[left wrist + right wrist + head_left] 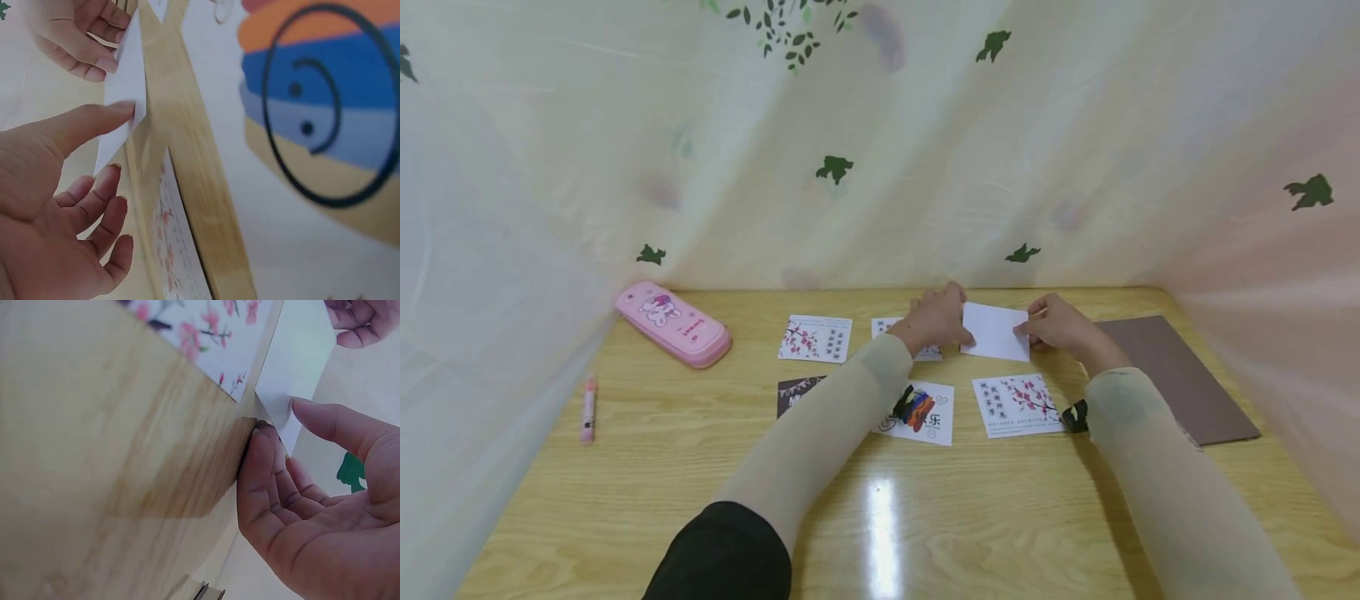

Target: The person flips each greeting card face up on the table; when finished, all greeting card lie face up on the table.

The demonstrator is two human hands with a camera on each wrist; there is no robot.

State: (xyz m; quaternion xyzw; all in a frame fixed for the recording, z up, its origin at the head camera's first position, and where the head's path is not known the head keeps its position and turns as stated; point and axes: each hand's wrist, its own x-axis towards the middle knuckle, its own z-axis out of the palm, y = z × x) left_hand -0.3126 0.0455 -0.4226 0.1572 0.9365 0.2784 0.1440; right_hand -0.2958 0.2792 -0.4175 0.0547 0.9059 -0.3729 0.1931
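Between both hands is a blank white card (996, 332), held at its left and right edges near the table's back. My left hand (936, 318) pinches its left edge, thumb on the blank face (119, 115) and fingers behind. At the opposite edge, my right hand (1060, 323) pinches it, thumb in front and curled fingers behind, as the right wrist view shows at the card (297, 362). Under the left hand lies a blossom-printed card (929, 353), partly hidden. Another blossom card (1018, 406) lies just in front of the white one.
Left of the hands lies a further blossom card (815, 339). The left forearm partly covers a dark card (795, 392) and a colourful printed card (938, 417). A pink pencil case (673, 325) and pink marker (588, 408) lie left, a brown board (1180, 379) right. A curtain (925, 225) hangs behind.
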